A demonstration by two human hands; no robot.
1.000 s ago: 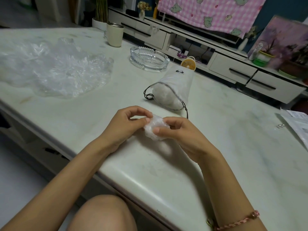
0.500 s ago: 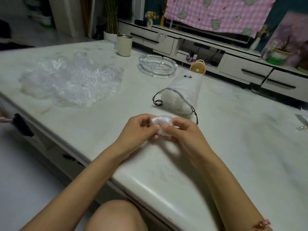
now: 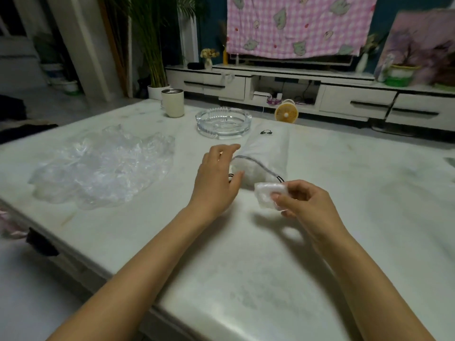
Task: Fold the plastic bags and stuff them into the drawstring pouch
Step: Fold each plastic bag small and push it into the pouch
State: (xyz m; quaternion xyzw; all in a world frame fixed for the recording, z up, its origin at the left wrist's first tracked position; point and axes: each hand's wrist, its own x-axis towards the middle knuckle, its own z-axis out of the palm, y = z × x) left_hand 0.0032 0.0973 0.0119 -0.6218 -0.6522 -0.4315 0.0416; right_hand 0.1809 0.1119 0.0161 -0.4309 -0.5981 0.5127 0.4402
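Observation:
A white drawstring pouch (image 3: pixel 268 148) lies on its side in the middle of the pale marble table (image 3: pixel 246 267), its dark-corded mouth facing me. Crumpled white plastic shows inside the mouth. My right hand (image 3: pixel 307 205) pinches a small folded plastic bag (image 3: pixel 267 195) just in front of the pouch mouth, a little to its right. My left hand (image 3: pixel 216 178) has its fingers spread at the left side of the mouth; whether it touches the rim I cannot tell. A heap of loose clear plastic bags (image 3: pixel 103 166) lies to the left.
A glass ashtray (image 3: pixel 223 122) sits behind the pouch and a cream tumbler (image 3: pixel 172 102) stands further back left. The table's near edge runs diagonally under my forearms. A low white cabinet (image 3: pixel 320 94) and a small yellow fan (image 3: pixel 286 114) are beyond the table.
My left hand has let go of the folded bag and moved forward to the pouch mouth. My right hand alone now holds the bag, lifted toward the pouch. The camera has tilted up.

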